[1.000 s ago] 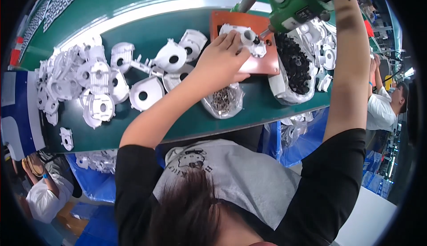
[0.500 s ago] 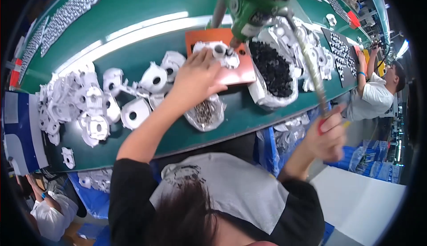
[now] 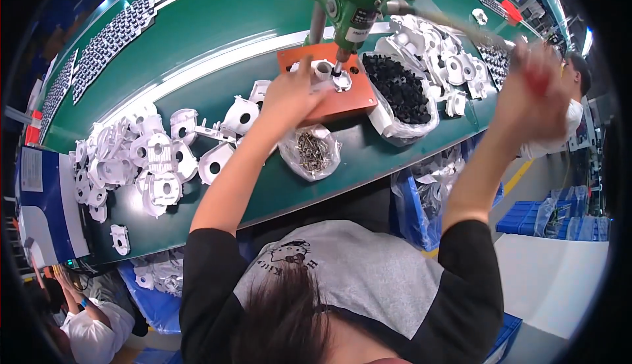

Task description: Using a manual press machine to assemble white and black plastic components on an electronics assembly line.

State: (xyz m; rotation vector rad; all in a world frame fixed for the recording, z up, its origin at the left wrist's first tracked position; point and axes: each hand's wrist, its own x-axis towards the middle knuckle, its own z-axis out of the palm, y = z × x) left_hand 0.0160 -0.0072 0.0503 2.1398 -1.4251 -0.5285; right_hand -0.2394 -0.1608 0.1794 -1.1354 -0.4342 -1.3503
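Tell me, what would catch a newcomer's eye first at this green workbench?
Probably the green press standing over the orange plate at top centre, where the left hand steadies a small white part under its tip. The right hand, blurred, is raised at the right around a red-tipped lever. Next, the heap of white plastic parts on the left, and the bags of black pieces and screws.
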